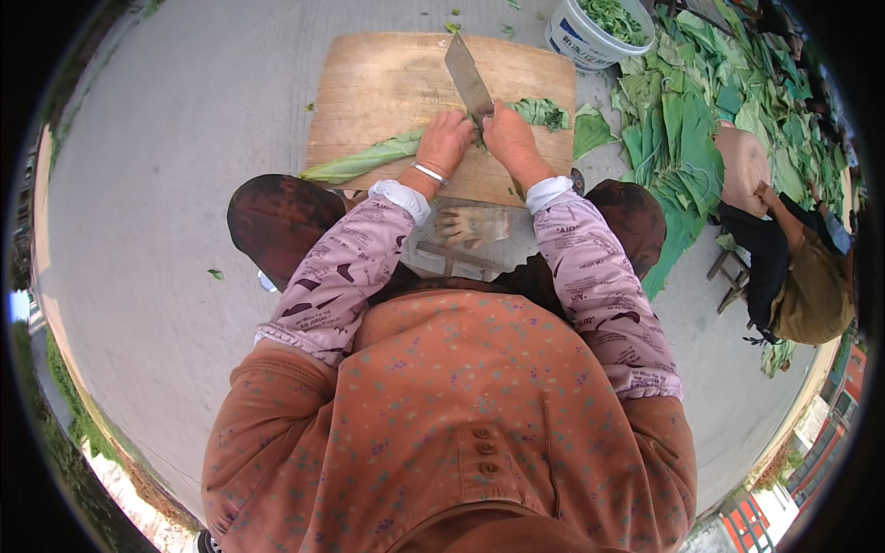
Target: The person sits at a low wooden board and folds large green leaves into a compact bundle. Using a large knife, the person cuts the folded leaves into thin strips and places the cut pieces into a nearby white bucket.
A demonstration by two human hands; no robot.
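Observation:
A large wooden cutting board point(387, 76) lies in front of me. On it, a rolled bundle of green leaves point(377, 155) slants from the board's lower left edge up to my left hand point(443, 143), whose fingers press on its right end. My right hand point(510, 138) grips the handle of a cleaver point(468, 72); its broad metal blade points away from me, close beside my left fingertips. The blade's edge is partly hidden by my fingers. Shredded green leaves point(543, 113) lie in a pile right of the blade.
A white plastic bucket point(588, 41) of shredded leaves stands beyond the board's right corner. Large green leaves point(684, 131) cover the ground at right, where a seated person point(795, 269) touches a pinkish-brown container point(743, 169). A work glove point(472, 227) lies below the board, between my knees.

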